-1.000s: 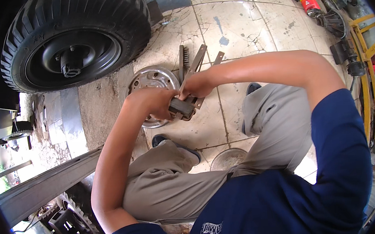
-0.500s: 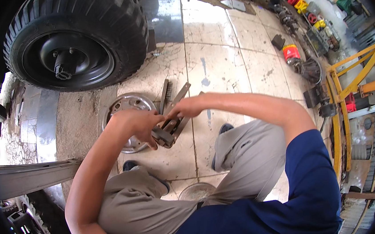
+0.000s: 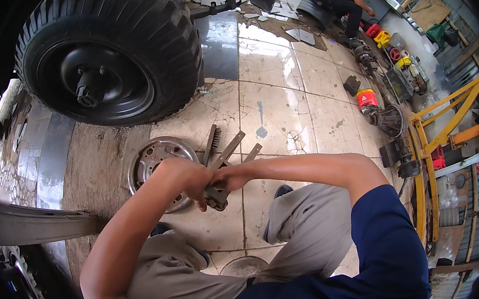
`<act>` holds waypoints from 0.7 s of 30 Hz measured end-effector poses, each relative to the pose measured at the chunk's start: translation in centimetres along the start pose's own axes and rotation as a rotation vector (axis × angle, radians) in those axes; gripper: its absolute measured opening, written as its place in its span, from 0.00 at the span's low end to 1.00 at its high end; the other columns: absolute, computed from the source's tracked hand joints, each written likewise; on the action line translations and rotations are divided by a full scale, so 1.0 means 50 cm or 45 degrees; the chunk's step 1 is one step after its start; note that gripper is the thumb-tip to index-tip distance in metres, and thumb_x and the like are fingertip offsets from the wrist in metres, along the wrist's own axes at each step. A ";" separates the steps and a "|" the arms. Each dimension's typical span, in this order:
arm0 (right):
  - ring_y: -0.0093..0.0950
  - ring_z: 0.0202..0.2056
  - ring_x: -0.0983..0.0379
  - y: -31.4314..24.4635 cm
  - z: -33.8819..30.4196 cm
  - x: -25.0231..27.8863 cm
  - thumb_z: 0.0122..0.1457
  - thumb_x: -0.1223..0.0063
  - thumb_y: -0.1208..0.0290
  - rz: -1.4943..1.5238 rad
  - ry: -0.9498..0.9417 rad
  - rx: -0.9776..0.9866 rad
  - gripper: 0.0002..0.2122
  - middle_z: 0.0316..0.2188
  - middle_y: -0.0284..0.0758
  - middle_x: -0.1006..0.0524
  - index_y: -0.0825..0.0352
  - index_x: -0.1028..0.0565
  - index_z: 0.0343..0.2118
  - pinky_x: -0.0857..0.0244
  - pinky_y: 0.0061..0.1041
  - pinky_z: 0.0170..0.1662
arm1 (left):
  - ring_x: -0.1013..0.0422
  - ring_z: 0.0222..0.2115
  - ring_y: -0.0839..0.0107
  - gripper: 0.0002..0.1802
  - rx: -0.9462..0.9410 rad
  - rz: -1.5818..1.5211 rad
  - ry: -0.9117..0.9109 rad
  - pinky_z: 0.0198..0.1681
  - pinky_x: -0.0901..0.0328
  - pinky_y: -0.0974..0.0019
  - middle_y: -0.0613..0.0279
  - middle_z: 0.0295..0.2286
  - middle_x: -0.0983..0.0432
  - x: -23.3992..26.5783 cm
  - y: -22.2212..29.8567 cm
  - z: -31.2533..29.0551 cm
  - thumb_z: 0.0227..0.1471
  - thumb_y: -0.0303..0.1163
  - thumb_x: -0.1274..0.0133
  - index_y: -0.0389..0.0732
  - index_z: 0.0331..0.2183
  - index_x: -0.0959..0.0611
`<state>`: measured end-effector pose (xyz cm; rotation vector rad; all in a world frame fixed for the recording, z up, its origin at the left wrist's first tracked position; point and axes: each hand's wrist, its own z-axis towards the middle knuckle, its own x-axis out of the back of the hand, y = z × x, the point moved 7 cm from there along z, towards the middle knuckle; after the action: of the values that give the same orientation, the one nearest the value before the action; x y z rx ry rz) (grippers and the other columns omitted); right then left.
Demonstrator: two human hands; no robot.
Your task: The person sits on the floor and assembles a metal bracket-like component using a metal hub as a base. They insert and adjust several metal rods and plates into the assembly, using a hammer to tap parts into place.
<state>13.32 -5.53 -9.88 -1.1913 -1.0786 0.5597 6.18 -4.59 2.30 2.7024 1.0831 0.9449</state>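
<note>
Fingers of our left hand and right hand curl tight around a grimy metal part, held above the tiled floor, just right of the steel wheel disc. We judge it heavy, rigid, greasy; grip its blocky body.

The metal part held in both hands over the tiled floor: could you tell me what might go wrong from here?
1. The metal part, gripped by the left hand and right hand, could slip and fall onto the shoes below.
2. The flat bars and wire brush lying beside the round drum could trip someone.
</note>
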 end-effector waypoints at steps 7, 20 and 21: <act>0.35 0.47 0.28 0.016 -0.005 -0.002 0.56 0.58 0.84 -0.149 -0.257 -0.473 0.18 0.44 0.44 0.23 0.69 0.29 0.50 0.36 0.31 0.50 | 0.27 0.47 0.59 0.35 0.056 0.030 0.016 0.49 0.33 0.57 0.59 0.44 0.22 -0.011 -0.003 0.002 0.42 0.44 0.32 0.48 0.52 0.24; 0.42 0.42 0.25 0.014 -0.022 0.004 0.48 0.48 0.80 -0.452 -0.211 -0.365 0.19 0.38 0.43 0.21 0.61 0.23 0.45 0.32 0.37 0.45 | 0.29 0.51 0.58 0.42 -0.016 0.106 0.034 0.52 0.34 0.55 0.64 0.50 0.26 -0.020 -0.017 0.042 0.38 0.45 0.29 0.53 0.55 0.28; 0.42 0.42 0.25 0.011 -0.018 0.003 0.49 0.46 0.77 -0.489 -0.231 -0.378 0.18 0.38 0.42 0.21 0.60 0.23 0.45 0.32 0.37 0.45 | 0.30 0.52 0.57 0.43 -0.003 0.103 -0.011 0.53 0.35 0.54 0.63 0.51 0.28 -0.029 -0.024 0.051 0.38 0.45 0.29 0.53 0.56 0.29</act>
<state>14.27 -5.64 -10.31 -1.1599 -1.5435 0.2138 6.10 -4.26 -0.88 2.7651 0.9772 0.9448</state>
